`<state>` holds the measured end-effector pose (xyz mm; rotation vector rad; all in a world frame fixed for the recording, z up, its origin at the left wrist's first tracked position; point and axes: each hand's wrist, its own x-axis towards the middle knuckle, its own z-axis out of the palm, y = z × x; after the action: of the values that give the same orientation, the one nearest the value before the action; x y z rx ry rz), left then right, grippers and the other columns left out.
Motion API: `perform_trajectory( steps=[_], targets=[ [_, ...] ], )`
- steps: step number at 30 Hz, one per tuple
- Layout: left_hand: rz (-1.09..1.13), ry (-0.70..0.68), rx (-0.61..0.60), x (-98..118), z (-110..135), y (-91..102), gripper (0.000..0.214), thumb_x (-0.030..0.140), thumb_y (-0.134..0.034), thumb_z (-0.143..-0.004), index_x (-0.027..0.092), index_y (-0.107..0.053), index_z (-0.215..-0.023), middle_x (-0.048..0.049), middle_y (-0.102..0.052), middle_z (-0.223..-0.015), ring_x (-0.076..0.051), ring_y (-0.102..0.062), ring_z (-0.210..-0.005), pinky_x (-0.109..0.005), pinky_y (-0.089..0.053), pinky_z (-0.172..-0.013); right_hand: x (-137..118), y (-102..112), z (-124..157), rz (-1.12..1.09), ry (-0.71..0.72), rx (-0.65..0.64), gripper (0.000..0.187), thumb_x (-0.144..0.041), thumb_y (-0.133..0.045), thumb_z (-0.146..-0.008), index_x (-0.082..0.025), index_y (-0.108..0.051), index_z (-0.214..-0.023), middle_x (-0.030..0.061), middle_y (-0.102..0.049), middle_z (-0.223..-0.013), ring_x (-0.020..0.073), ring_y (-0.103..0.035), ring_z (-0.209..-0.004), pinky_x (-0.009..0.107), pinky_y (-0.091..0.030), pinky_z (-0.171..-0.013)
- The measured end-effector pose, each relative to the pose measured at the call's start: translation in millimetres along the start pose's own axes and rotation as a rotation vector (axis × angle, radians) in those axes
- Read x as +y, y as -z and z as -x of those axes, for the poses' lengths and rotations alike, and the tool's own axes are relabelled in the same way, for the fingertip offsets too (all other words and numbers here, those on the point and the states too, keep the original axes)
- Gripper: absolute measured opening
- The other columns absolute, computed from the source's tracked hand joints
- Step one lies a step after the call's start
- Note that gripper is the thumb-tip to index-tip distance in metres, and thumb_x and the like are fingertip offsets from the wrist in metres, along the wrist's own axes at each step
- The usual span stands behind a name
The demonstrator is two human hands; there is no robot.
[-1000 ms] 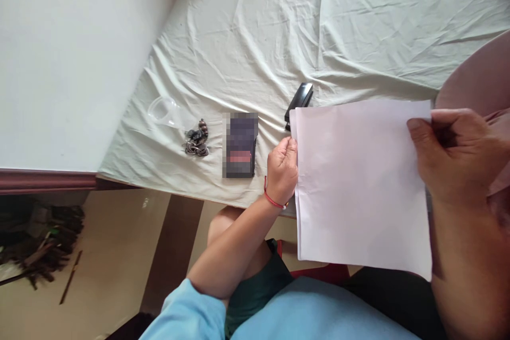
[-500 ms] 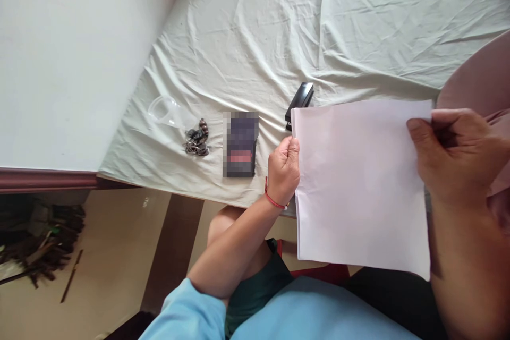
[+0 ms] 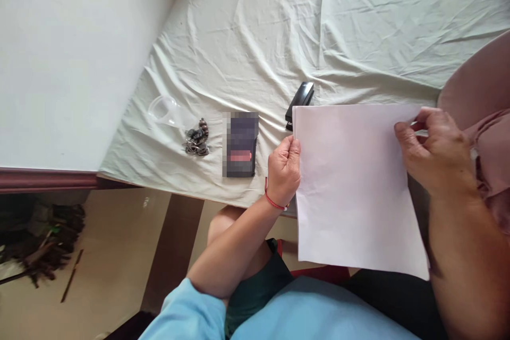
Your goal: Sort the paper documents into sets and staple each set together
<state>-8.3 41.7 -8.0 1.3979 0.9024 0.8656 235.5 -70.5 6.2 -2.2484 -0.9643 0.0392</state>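
A stack of white paper sheets is held over the near edge of a table covered with a pale cloth. My left hand, with a red string at the wrist, is closed on the stack's left edge. My right hand pinches the stack's upper right corner, fingers curled round the edge. A black stapler lies on the cloth just behind the sheets' top left corner, partly hidden by them.
On the cloth to the left lie a dark box, a bunch of keys with beads and a clear plastic piece. A white wall bounds the left. A pink chair back stands at right. Clutter lies on the floor.
My right hand has slid left and slightly down along the stack's top edge, curling over its corner. The sheets shifted a little. My left hand kept its hold.
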Motion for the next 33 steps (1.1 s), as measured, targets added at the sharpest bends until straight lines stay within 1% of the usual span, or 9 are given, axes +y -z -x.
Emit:
perform_trajectory(
  steps=[4, 6, 9, 11, 13, 18, 23, 28, 33],
  targets=[
    [0.030, -0.008, -0.008, 2, 1, 0.5, 0.038, 0.054, -0.058, -0.103, 0.022, -0.076, -0.113, -0.0024, -0.072, -0.088, -0.015, -0.063, -0.077, -0.028, -0.055, -0.076, 5, 1, -2, 0.025, -0.052, -0.068, 0.040, -0.048, -0.057, -0.085, -0.023, -0.069, -0.114, 0.0047, -0.068, -0.091, 0.0173, -0.057, -0.070, 0.037, -0.050, -0.079],
    [0.034, -0.014, -0.008, 2, 1, 1.0, 0.038, 0.054, -0.058, -0.103, 0.022, -0.076, -0.113, -0.0026, -0.073, -0.091, -0.015, -0.064, -0.078, -0.029, -0.056, -0.078, 7, 2, -1, 0.015, -0.105, -0.068, 0.040, -0.050, -0.056, -0.089, -0.024, -0.069, -0.118, 0.0037, -0.068, -0.086, 0.0184, -0.059, -0.072, 0.035, -0.048, -0.074],
    [0.044, -0.011, -0.016, 4, 2, 1.4, 0.038, 0.054, -0.058, -0.102, 0.023, -0.076, -0.115, -0.0032, -0.076, -0.096, -0.016, -0.066, -0.082, -0.029, -0.057, -0.078, 6, 5, 1, -0.044, -0.190, -0.079, 0.029, -0.049, -0.055, -0.094, -0.025, -0.070, -0.102, -0.0001, -0.062, -0.072, 0.0161, -0.056, -0.062, 0.028, -0.040, -0.056],
    [0.048, -0.003, -0.014, 5, 2, 1.4, 0.038, 0.055, -0.059, -0.102, 0.023, -0.076, -0.115, -0.0031, -0.076, -0.097, -0.017, -0.066, -0.082, -0.029, -0.056, -0.077, 1, 8, 2, -0.083, -0.240, -0.106, 0.028, -0.047, -0.055, -0.095, -0.023, -0.066, -0.086, -0.0029, -0.052, -0.059, 0.0130, -0.047, -0.047, 0.025, -0.031, -0.045],
    [0.062, 0.002, -0.009, 6, 3, 1.2, 0.037, 0.054, -0.060, -0.101, 0.024, -0.077, -0.113, -0.0025, -0.076, -0.096, -0.016, -0.066, -0.082, -0.028, -0.055, -0.075, -6, 11, 4, -0.106, -0.267, -0.110, 0.028, -0.045, -0.058, -0.094, -0.023, -0.065, -0.079, -0.0048, -0.043, -0.051, 0.0109, -0.038, -0.039, 0.024, -0.025, -0.038],
    [0.112, 0.030, -0.013, 4, 3, 0.5, 0.035, 0.054, -0.061, -0.101, 0.025, -0.077, -0.113, -0.0017, -0.075, -0.092, -0.016, -0.066, -0.080, -0.028, -0.054, -0.076, -13, 10, 4, -0.264, -0.282, -0.017, 0.019, -0.038, -0.066, -0.087, -0.021, -0.074, -0.090, -0.0054, -0.044, -0.053, 0.0084, -0.035, -0.038, 0.021, -0.023, -0.034],
    [0.127, 0.037, -0.007, 2, 3, -0.8, 0.034, 0.054, -0.062, -0.101, 0.025, -0.077, -0.112, -0.0008, -0.072, -0.085, -0.015, -0.064, -0.076, -0.028, -0.053, -0.075, -5, 3, 1, -0.400, -0.231, 0.128, 0.019, -0.033, -0.075, -0.078, -0.018, -0.080, -0.088, -0.0020, -0.054, -0.062, 0.0061, -0.041, -0.051, 0.017, -0.027, -0.040],
    [0.111, 0.028, -0.031, 2, 4, -0.8, 0.035, 0.053, -0.059, -0.102, 0.024, -0.076, -0.115, -0.0022, -0.075, -0.092, -0.016, -0.065, -0.080, -0.028, -0.053, -0.076, -6, 2, 1, -0.475, -0.250, 0.169, 0.021, -0.032, -0.077, -0.076, -0.016, -0.082, -0.089, -0.0025, -0.052, -0.059, 0.0057, -0.038, -0.047, 0.017, -0.024, -0.036],
    [0.117, 0.037, -0.017, 3, 4, -1.4, 0.036, 0.055, -0.061, -0.101, 0.024, -0.076, -0.113, -0.0021, -0.072, -0.088, -0.016, -0.064, -0.079, -0.029, -0.054, -0.077, -10, 0, 2, -0.495, -0.265, 0.201, 0.020, -0.032, -0.078, -0.073, -0.017, -0.082, -0.087, -0.0025, -0.053, -0.059, 0.0064, -0.041, -0.048, 0.017, -0.030, -0.038]
  ],
)
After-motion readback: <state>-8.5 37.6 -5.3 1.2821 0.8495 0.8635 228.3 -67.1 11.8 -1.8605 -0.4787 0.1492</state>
